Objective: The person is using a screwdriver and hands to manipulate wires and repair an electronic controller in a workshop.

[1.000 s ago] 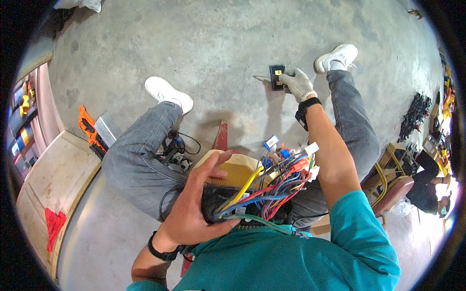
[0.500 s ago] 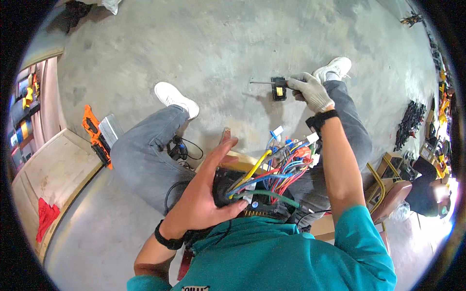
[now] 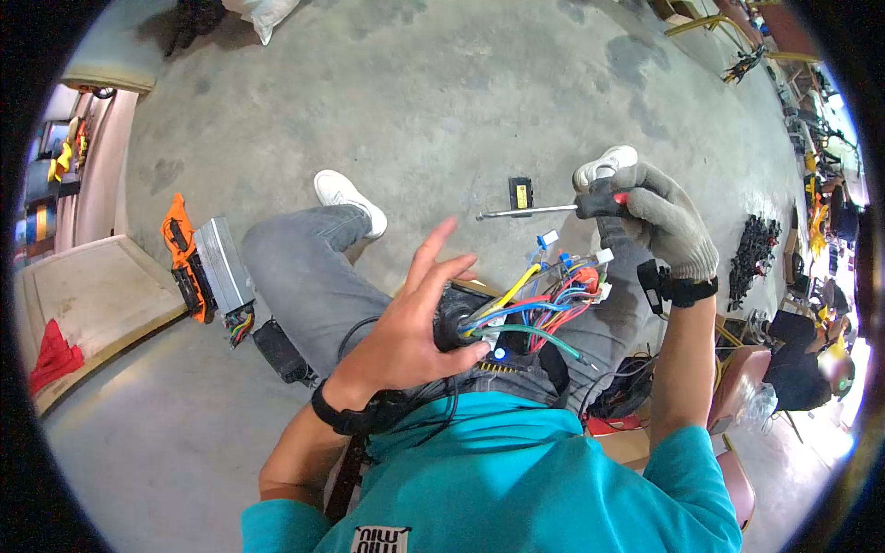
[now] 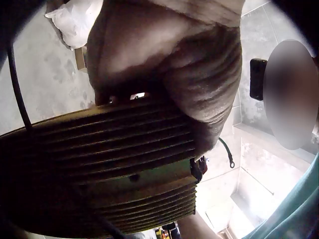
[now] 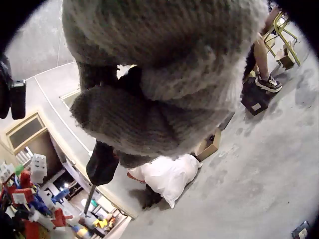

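My bare left hand [image 3: 406, 323] grips one end of a black finned controller box [image 4: 99, 144] at my lap, thumb on the near side and fingers spread along the far side. From the box comes a bundle of coloured wires [image 3: 544, 309] with red, white and blue connectors. In its grey knit glove, my right hand [image 3: 664, 221] holds a screwdriver [image 3: 525, 213] by its black and red handle; the shaft points left, above the wires. Beyond that shaft, on the floor, lies a small black box [image 3: 522, 194] with a yellow label.
A silver finned case [image 3: 223, 263] and an orange and black part [image 3: 182, 258] are to the left of my knee, beside a wooden board [image 3: 101, 286] with a red cloth [image 3: 55, 358]. Dark parts [image 3: 754, 258] lie in a heap on the right. A white bag [image 3: 263, 14] sits far off.
My right hand has come away from the small black box on the floor, back toward my body and right, with the screwdriver. My left hand keeps its grip. The head view has shifted.
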### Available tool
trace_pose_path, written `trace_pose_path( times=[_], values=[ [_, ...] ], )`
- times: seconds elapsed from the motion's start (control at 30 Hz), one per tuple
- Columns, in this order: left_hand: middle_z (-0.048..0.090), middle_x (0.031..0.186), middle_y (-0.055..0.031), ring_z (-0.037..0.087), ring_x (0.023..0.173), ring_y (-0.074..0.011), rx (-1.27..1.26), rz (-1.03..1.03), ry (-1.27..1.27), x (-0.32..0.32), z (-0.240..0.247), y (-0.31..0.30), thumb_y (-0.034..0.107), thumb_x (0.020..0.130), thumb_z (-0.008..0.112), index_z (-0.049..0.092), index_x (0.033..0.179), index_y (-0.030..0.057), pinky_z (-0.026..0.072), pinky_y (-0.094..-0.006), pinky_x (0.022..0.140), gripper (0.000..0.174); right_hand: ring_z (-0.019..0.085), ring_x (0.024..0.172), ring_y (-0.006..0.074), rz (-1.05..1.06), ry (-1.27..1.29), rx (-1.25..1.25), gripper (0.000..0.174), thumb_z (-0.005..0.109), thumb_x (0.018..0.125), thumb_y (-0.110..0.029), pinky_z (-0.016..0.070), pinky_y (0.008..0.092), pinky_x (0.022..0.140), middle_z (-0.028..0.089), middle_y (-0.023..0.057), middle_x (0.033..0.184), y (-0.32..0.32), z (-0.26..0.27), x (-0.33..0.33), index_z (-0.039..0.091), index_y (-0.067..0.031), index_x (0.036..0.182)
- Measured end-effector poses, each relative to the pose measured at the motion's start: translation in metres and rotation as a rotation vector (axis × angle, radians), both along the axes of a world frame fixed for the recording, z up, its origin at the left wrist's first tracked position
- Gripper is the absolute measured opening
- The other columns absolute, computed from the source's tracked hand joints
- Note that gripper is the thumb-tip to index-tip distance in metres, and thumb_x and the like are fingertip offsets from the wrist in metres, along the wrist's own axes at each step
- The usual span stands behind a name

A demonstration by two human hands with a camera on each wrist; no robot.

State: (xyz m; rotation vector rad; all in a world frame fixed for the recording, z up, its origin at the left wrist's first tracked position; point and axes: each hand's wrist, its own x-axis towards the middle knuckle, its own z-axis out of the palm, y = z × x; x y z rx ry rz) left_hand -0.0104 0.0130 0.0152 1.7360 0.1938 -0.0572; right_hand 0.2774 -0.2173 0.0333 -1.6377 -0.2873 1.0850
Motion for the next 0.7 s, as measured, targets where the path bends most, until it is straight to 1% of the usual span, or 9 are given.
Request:
trace_pose_path(
  times=[0.03, 0.1, 0.23, 0.3, 0.4, 0.6, 0.7],
  values=[
    [0.017, 0.167, -0.0228, 0.048, 0.140, -0.0339, 0.005, 0.004, -0.010, -0.003, -0.001, 0.001, 0.021, 0.073, 0.086, 0.041, 0.151, 0.0048, 0.0365, -0.0464, 0.117, 0.091, 0.051, 0.067, 0.0060, 0.004, -0.010, 0.005, 0.032, 0.069, 0.091, -0.027, 0.0379, 0.0215, 0.057, 0.059, -0.0013, 0.093, -0.001, 0.002, -0.003, 0.067, -0.0055, 0.115],
    [0.015, 0.168, -0.0224, 0.052, 0.136, -0.0322, 0.030, -0.016, -0.070, -0.007, -0.003, 0.001, 0.016, 0.073, 0.086, 0.041, 0.151, 0.0050, 0.0421, -0.0441, 0.113, 0.091, 0.053, 0.068, 0.0060, 0.037, 0.041, 0.094, 0.036, 0.069, 0.091, -0.030, 0.0386, 0.0217, 0.057, 0.060, -0.0010, 0.094, -0.002, 0.002, -0.010, 0.067, -0.0048, 0.116],
    [0.014, 0.168, -0.0222, 0.052, 0.135, -0.0321, 0.033, -0.011, -0.110, -0.013, -0.003, 0.002, 0.014, 0.072, 0.087, 0.039, 0.153, 0.0056, 0.0419, -0.0441, 0.113, 0.095, 0.054, 0.069, 0.0063, 0.040, 0.005, 0.102, 0.037, 0.069, 0.091, -0.031, 0.0393, 0.0216, 0.057, 0.061, 0.0000, 0.097, 0.005, 0.005, -0.021, 0.067, -0.0041, 0.116],
    [0.015, 0.168, -0.0216, 0.053, 0.133, -0.0322, 0.040, -0.005, -0.154, -0.015, -0.004, 0.002, 0.014, 0.071, 0.087, 0.035, 0.156, 0.0061, 0.0424, -0.0442, 0.113, 0.100, 0.056, 0.069, 0.0071, 0.085, -0.011, 0.063, 0.036, 0.069, 0.090, -0.031, 0.0404, 0.0216, 0.057, 0.063, 0.0015, 0.101, 0.008, 0.010, -0.025, 0.066, -0.0039, 0.114],
    [0.017, 0.166, -0.0212, 0.054, 0.130, -0.0321, 0.033, -0.021, -0.151, -0.020, -0.005, 0.005, 0.014, 0.070, 0.087, 0.032, 0.158, 0.0064, 0.0427, -0.0441, 0.112, 0.105, 0.057, 0.071, 0.0076, 0.087, -0.015, 0.063, 0.035, 0.070, 0.090, -0.031, 0.0418, 0.0219, 0.059, 0.065, 0.0029, 0.105, 0.016, 0.024, -0.034, 0.066, -0.0042, 0.112],
    [0.021, 0.165, -0.0205, 0.055, 0.129, -0.0320, 0.047, -0.021, -0.201, -0.020, -0.010, 0.005, 0.014, 0.070, 0.087, 0.030, 0.158, 0.0055, 0.0424, -0.0438, 0.112, 0.106, 0.058, 0.074, 0.0084, 0.080, -0.011, 0.055, 0.035, 0.071, 0.090, -0.032, 0.0438, 0.0226, 0.061, 0.067, 0.0047, 0.111, 0.016, 0.032, -0.038, 0.066, -0.0037, 0.111],
    [0.022, 0.164, -0.0201, 0.055, 0.129, -0.0324, 0.037, -0.025, -0.165, -0.020, -0.009, 0.005, 0.015, 0.070, 0.087, 0.030, 0.158, 0.0050, 0.0418, -0.0440, 0.112, 0.105, 0.058, 0.074, 0.0081, 0.079, -0.005, 0.074, 0.036, 0.071, 0.090, -0.032, 0.0435, 0.0220, 0.062, 0.068, 0.0052, 0.112, 0.017, 0.028, -0.038, 0.066, -0.0036, 0.111]
  ],
)
